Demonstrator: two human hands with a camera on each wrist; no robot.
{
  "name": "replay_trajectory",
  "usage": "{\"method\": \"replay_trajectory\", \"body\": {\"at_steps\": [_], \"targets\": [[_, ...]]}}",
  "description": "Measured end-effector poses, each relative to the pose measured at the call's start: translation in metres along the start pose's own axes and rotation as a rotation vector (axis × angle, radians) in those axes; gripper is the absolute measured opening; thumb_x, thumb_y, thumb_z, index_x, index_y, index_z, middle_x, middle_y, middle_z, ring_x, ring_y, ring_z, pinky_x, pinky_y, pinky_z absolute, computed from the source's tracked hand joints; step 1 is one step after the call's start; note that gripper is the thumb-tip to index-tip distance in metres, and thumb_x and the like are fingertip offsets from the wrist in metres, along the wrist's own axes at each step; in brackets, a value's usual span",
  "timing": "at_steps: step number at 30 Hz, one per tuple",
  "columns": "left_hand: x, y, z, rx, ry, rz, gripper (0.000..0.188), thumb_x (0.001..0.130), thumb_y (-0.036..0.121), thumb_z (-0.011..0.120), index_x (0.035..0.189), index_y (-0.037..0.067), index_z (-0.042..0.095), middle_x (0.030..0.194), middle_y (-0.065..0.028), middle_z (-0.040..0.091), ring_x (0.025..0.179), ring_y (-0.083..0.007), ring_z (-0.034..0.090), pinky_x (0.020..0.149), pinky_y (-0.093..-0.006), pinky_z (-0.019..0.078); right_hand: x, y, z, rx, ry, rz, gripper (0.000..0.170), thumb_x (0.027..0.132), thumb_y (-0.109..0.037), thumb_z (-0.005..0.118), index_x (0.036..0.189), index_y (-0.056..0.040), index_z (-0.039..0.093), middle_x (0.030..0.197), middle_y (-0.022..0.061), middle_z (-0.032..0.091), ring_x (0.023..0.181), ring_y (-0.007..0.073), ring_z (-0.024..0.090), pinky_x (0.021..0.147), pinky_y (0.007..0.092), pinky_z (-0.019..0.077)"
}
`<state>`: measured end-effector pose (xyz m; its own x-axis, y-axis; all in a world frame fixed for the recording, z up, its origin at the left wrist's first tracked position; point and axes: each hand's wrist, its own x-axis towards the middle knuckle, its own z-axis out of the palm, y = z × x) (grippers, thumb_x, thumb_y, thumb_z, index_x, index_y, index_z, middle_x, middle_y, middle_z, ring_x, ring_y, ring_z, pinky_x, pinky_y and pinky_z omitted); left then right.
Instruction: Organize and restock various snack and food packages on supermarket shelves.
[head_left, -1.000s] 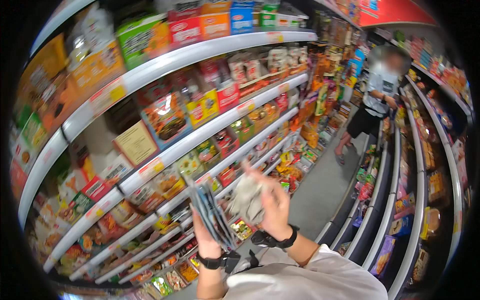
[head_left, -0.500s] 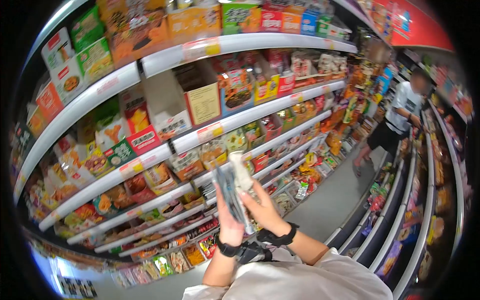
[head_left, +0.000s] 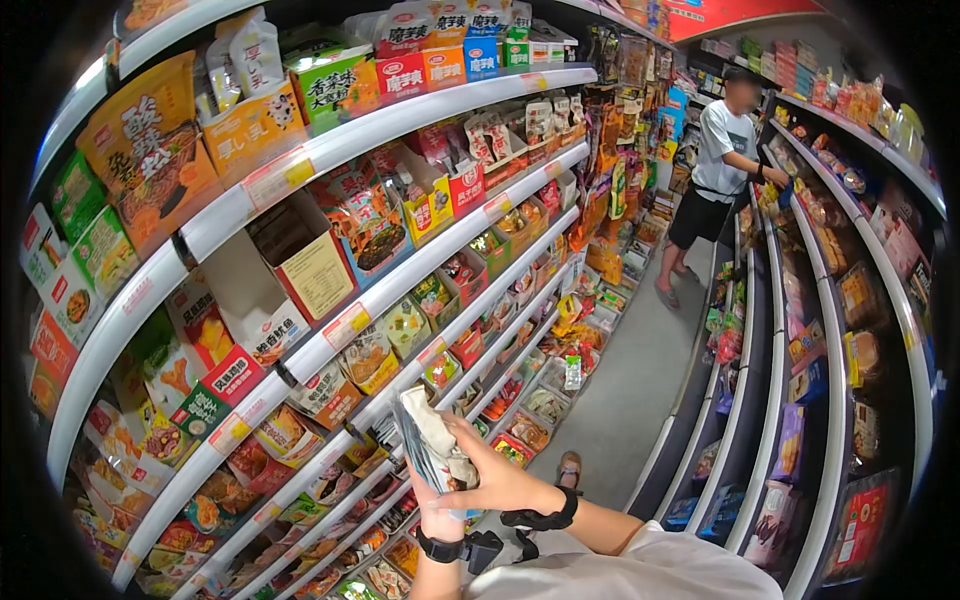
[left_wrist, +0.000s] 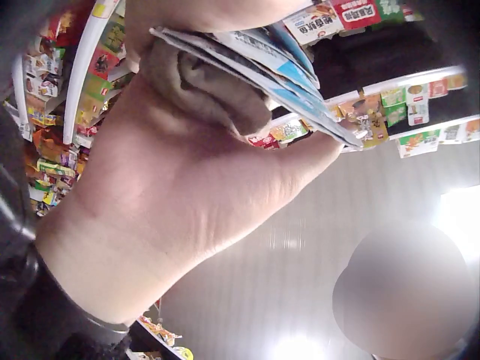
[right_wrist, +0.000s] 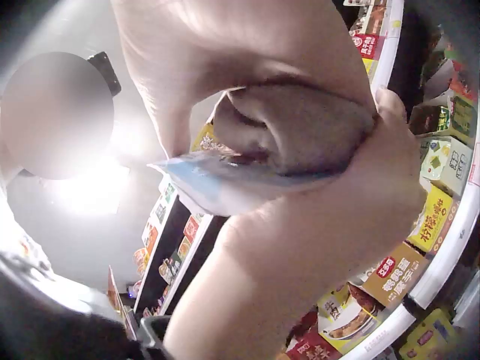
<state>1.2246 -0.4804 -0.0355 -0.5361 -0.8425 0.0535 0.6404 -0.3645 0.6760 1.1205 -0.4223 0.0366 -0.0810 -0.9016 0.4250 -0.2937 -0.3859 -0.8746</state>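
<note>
My left hand (head_left: pixel 432 508) grips a stack of thin flat packets (left_wrist: pixel 289 71) with grey and light blue faces. A folded beige-grey cloth (head_left: pixel 432 428) lies along the stack's right side in the head view. My right hand (head_left: pixel 488 468) holds the cloth against the packets, its thumb and fingers spread round the bundle's lower part. In the right wrist view, the folded cloth (right_wrist: pixel 307 127) sits between the two hands, with a pale blue packet (right_wrist: pixel 217 184) beneath it. Part of the stack is hidden by the hands.
Shelves of boxed and bagged snacks (head_left: pixel 325 280) rise close on the left, with price-tagged white edges. More shelves (head_left: pixel 790 420) line the right. Farther down the grey-floored aisle (head_left: pixel 620 400) stands a person (head_left: pixel 715 170) reaching to the right shelf. A foot (head_left: pixel 569 470) shows below.
My hands have come together: the cloth, held apart from the stack a second ago, now lies against it. The head view has swung about. The person down the aisle now reaches to the shelf.
</note>
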Motion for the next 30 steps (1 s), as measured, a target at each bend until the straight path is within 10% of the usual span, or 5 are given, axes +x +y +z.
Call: {"method": "replay_trajectory", "body": {"at_steps": [10, 17, 23, 28, 30], "targets": [[0.032, -0.021, 0.001, -0.004, 0.088, -0.021, 0.045, 0.094, 0.032, 0.037, 0.132, 0.006, 0.036, 0.127, -0.0076, 0.047, 0.112, -0.0206, 0.048, 0.094, -0.0326, 0.0394, 0.0, 0.015, -0.019, 0.023, -0.021, 0.007, 0.079, 0.077, -0.025, 0.067, 0.136, 0.0004, 0.022, 0.144, 0.0175, 0.018, 0.134, 0.0307, 0.015, 0.108, 0.04, 0.0148], [0.046, -0.023, 0.018, 0.772, 0.074, 0.353, 0.046, 0.091, 0.037, 0.047, 0.125, 0.006, 0.043, 0.117, -0.004, 0.052, 0.102, -0.0163, 0.052, 0.091, -0.0316, 0.0404, 0.004, -0.003, -0.04, 0.158, 0.161, 0.16, 0.063, 0.079, -0.014, 0.062, 0.132, 0.004, 0.032, 0.128, 0.0151, 0.046, 0.119, 0.0193, 0.043, 0.1, 0.0313, 0.0312], [0.069, -0.006, 0.023, -0.376, -0.148, -0.003, 0.042, 0.096, 0.029, 0.04, 0.129, 0.004, 0.036, 0.125, -0.0063, 0.047, 0.109, -0.0168, 0.049, 0.094, -0.0323, 0.0387, -0.003, 0.008, -0.049, 0.155, 0.148, 0.22, 0.05, 0.085, -0.013, 0.06, 0.127, 0.0042, 0.04, 0.119, 0.0111, 0.053, 0.11, 0.0148, 0.047, 0.094, 0.0296, 0.0358], [0.073, -0.004, 0.027, -0.401, -0.255, 0.012, 0.045, 0.096, 0.037, 0.034, 0.13, 0.007, 0.038, 0.122, -0.0048, 0.05, 0.109, -0.0172, 0.051, 0.094, -0.0313, 0.0395, -0.002, 0.01, -0.047, 0.138, 0.12, 0.251, 0.049, 0.085, -0.014, 0.06, 0.125, 0.0048, 0.041, 0.114, 0.0117, 0.055, 0.107, 0.0167, 0.05, 0.092, 0.0303, 0.0376], [0.074, 0.003, 0.044, -0.193, 0.293, 0.028, 0.044, 0.087, 0.05, 0.049, 0.106, 0.01, 0.058, 0.098, -0.0031, 0.062, 0.085, -0.0181, 0.06, 0.078, -0.0316, 0.0487, 0.001, 0.008, -0.048, 0.102, 0.08, 0.253, 0.05, 0.084, -0.013, 0.061, 0.126, 0.0048, 0.041, 0.114, 0.0121, 0.054, 0.107, 0.0173, 0.05, 0.092, 0.0303, 0.0377]]}}
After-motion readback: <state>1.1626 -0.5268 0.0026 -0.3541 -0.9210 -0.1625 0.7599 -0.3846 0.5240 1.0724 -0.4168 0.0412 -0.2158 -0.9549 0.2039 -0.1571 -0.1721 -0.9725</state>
